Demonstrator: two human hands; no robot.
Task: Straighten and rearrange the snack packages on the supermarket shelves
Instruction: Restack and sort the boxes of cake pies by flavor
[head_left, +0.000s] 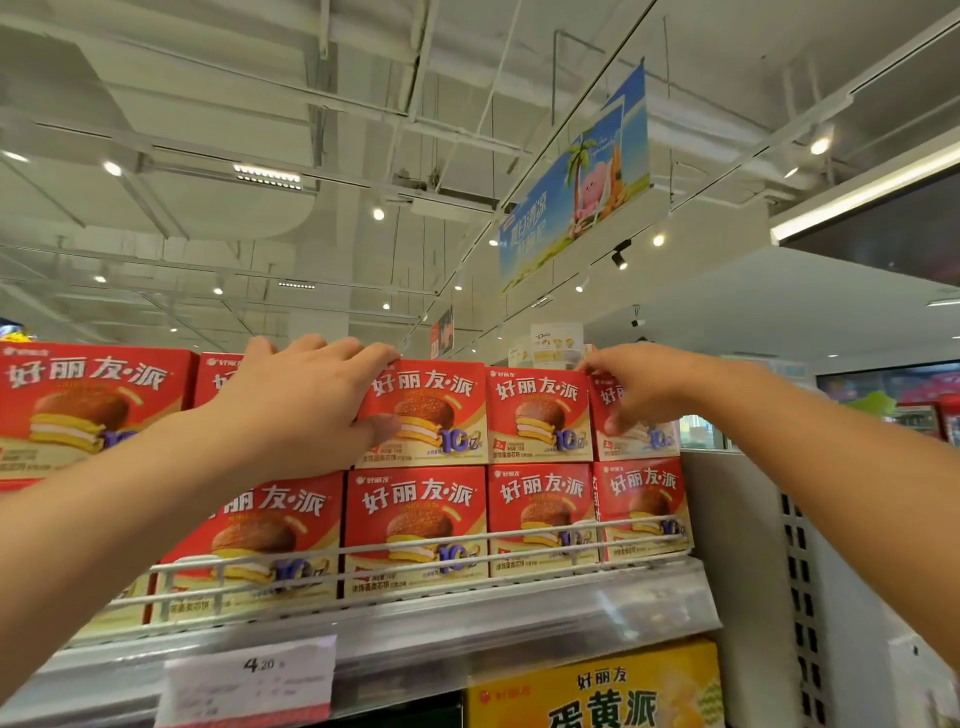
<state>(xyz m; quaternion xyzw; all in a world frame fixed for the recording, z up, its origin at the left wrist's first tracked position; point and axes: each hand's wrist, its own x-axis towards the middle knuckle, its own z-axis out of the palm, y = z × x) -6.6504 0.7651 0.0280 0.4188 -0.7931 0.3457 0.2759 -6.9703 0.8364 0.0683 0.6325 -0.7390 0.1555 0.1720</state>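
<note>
Both arms reach up: the left hand (306, 400) grips the top edge of an upper-row red box (423, 413), the right hand (641, 387) pinches the end box (641, 431).

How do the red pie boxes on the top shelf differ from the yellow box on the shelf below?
The red pie boxes are stacked two rows high behind a white wire rail; the yellow box is alone, partly cut off by the frame. The left hand and right hand each touch upper-row red boxes; the yellow box is untouched. Both carry similar brand lettering.
</note>
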